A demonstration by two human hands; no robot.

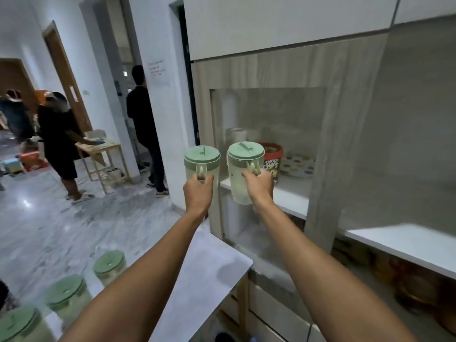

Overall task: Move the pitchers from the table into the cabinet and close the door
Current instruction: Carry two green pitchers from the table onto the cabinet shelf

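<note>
Five green-lidded pitchers show: three on the table (209, 262), and one gripped by its handle in each hand, left hand (198, 191) holding the left pitcher (201, 164), right hand (257, 187) the right pitcher (243, 169).

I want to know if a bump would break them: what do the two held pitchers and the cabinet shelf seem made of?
Left pitcher and right pitcher: probably plastic, with cloudy see-through bodies, matte green lids and moulded handles. Cabinet shelf: likely white laminated board, smooth with a faint sheen; the frame beside it shows a pale wood-grain print.
</note>
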